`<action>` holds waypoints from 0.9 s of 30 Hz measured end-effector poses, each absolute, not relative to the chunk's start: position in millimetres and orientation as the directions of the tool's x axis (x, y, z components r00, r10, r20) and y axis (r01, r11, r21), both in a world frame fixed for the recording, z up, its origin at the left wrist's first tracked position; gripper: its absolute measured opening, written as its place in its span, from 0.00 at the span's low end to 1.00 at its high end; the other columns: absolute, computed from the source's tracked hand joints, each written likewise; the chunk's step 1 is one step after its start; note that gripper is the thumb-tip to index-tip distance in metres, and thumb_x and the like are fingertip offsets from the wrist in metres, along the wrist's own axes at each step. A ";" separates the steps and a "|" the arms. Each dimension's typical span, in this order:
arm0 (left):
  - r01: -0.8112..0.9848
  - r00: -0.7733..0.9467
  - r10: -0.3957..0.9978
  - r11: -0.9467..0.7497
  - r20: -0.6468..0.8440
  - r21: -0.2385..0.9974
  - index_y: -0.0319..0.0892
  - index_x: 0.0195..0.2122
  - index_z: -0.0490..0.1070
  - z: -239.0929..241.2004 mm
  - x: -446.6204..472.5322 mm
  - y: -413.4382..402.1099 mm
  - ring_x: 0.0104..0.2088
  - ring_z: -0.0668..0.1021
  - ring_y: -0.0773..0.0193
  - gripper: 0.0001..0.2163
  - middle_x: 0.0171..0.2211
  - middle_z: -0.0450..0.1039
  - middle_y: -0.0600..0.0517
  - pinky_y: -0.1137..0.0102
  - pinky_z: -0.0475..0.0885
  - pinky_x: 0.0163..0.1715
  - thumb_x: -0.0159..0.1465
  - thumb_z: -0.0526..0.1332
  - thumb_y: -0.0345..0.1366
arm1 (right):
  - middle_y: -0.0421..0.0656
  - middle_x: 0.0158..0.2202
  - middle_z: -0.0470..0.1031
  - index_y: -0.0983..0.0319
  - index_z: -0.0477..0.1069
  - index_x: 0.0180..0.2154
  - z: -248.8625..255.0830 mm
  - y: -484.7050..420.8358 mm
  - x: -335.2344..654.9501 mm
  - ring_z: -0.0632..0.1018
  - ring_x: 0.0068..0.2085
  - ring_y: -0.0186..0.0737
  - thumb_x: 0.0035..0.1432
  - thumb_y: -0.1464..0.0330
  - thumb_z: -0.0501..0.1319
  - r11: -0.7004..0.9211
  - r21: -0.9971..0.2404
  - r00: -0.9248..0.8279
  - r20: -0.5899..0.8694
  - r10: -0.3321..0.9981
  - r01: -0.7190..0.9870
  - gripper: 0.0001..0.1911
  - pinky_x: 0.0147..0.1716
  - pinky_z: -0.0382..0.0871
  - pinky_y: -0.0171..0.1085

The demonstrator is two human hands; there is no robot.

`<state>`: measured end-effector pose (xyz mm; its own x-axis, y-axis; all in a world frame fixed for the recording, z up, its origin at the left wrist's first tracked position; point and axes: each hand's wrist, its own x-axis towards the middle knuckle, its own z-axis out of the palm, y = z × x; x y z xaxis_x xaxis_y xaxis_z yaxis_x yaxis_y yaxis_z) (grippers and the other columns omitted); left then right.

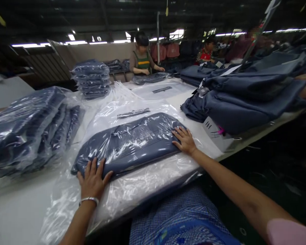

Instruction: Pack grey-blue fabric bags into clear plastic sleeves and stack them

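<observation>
A folded dark blue garment (137,143) lies flat on the table in front of me, covered by a clear plastic bag (153,178) whose loose film spreads toward the table's near edge. My left hand (93,178), with a bracelet at the wrist, rests with spread fingers on the garment's near left corner. On its right end lies my right hand (185,140), fingers apart and flat on the plastic. Just beyond the garment, a dark printed strip (133,113) shows on the clear and white plastic.
Bagged blue garments (28,126) lean in a pile at left; a neat bagged stack (91,78) stands behind. Unbagged blue garments (244,98) and a marked white card (214,132) occupy the right. Across the table, a person in a striped apron (142,61) handles another bagged garment (150,78).
</observation>
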<state>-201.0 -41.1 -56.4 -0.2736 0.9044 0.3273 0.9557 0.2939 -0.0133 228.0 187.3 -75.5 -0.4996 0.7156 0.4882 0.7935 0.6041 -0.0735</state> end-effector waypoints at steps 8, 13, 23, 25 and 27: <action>0.979 -0.169 0.950 0.192 0.263 -0.065 0.48 0.69 0.44 -58.4 -204.4 -57.2 0.69 0.45 0.47 0.31 0.71 0.39 0.43 0.40 0.42 0.63 0.67 0.47 0.52 | 0.47 0.69 0.49 0.58 0.52 0.67 -84.0 168.5 242.2 0.49 0.69 0.52 0.68 0.55 0.50 0.660 0.007 -0.579 0.487 0.654 0.751 0.31 0.65 0.41 0.58; 0.979 -0.135 0.958 0.169 0.254 -0.117 0.47 0.69 0.42 -58.5 -207.3 -60.1 0.69 0.44 0.46 0.33 0.71 0.38 0.41 0.39 0.44 0.63 0.66 0.49 0.54 | 0.45 0.69 0.51 0.57 0.54 0.66 -79.7 146.6 257.6 0.49 0.69 0.49 0.69 0.67 0.50 0.791 0.077 -0.737 0.426 0.524 0.607 0.26 0.65 0.46 0.55; 0.979 -0.131 0.958 0.165 0.256 -0.118 0.47 0.69 0.42 -59.0 -207.3 -58.6 0.69 0.45 0.45 0.34 0.71 0.38 0.42 0.40 0.41 0.63 0.66 0.50 0.54 | 0.48 0.67 0.55 0.63 0.52 0.66 -73.1 46.6 256.8 0.50 0.69 0.50 0.66 0.60 0.55 0.919 -0.015 -0.848 0.379 0.369 0.393 0.32 0.66 0.46 0.56; 0.980 -0.129 0.958 0.162 0.255 -0.113 0.47 0.69 0.42 -58.3 -206.6 -58.6 0.69 0.45 0.46 0.34 0.71 0.38 0.42 0.40 0.41 0.63 0.66 0.50 0.54 | 0.50 0.68 0.54 0.64 0.51 0.67 -75.5 30.3 249.7 0.50 0.69 0.52 0.63 0.55 0.58 0.941 -0.034 -0.880 0.344 0.328 0.338 0.37 0.66 0.47 0.58; 0.979 -0.130 0.960 0.164 0.247 -0.122 0.47 0.69 0.42 -57.3 -206.1 -58.6 0.69 0.44 0.46 0.34 0.71 0.39 0.41 0.40 0.41 0.63 0.65 0.50 0.54 | 0.50 0.68 0.53 0.64 0.50 0.67 -78.9 23.5 244.5 0.50 0.69 0.52 0.63 0.58 0.59 0.941 -0.045 -0.883 0.333 0.331 0.336 0.37 0.66 0.49 0.58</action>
